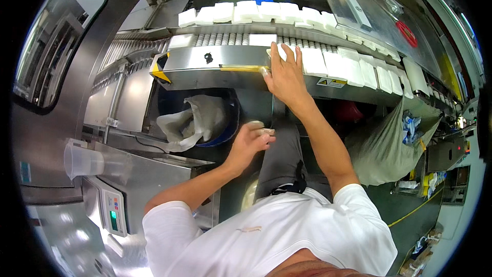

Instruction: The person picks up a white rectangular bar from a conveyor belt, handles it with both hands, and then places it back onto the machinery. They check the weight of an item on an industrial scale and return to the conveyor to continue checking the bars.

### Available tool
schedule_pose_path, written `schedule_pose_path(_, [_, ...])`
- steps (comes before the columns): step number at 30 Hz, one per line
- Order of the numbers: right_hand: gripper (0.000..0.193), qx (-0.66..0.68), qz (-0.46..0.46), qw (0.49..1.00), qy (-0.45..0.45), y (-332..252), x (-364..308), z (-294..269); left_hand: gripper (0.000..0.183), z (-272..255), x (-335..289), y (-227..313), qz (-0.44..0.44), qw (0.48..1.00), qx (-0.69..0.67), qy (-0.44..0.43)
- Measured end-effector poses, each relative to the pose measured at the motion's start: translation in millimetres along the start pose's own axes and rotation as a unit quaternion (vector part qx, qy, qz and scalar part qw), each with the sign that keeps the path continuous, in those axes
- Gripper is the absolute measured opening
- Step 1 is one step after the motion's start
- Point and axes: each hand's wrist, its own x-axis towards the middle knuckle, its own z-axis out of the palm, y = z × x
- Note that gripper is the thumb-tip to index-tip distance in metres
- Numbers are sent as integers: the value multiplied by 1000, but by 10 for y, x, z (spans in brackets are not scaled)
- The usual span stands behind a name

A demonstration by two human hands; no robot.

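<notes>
My right hand point(288, 78) reaches over the near rail of a roller conveyor point(225, 39). Its fingers are stretched out over a white folded pad point(281, 51), and its thumb lies by the metal rail point(195, 57). The fingers do not wrap round the pad; whether they press on it is unclear. Lower down, in front of my body, my left hand point(248, 142) hangs in the air with loosely bent fingers. Pale coverings show on its fingertips, and I see no separate thing in it. More white pads point(335, 65) stand in a row along the rollers to the right.
Another row of white pads point(246, 11) lines the far side. Below the conveyor sits a dark blue bin point(233, 118) with a pale cloth. A grey-green sack point(384, 146) hangs at right. A scale point(114, 210) and plastic jug point(84, 160) stand at left; red-handled scissors point(406, 34) lie far right.
</notes>
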Motion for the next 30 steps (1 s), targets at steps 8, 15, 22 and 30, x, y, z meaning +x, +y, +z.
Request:
schedule_pose_path(8, [30, 259, -35, 956, -136, -363, -290, -560, 42, -12, -54, -69, -22, 1000, 7, -8])
schedule_pose_path(15, [18, 280, 15, 960, 0, -358, -728, -639, 35, -133, -61, -428, -87, 990, 93, -55])
schedule_pose_path(22, [21, 352, 137, 908, -179, -120, -1770, 218, 43, -12, -172, -203, -32, 835, 496, -237])
schedule_pose_path(30, [40, 173, -50, 946, -271, -103, -2773, 1152, 38, -30, -168, -190, -116, 708, 583, -382])
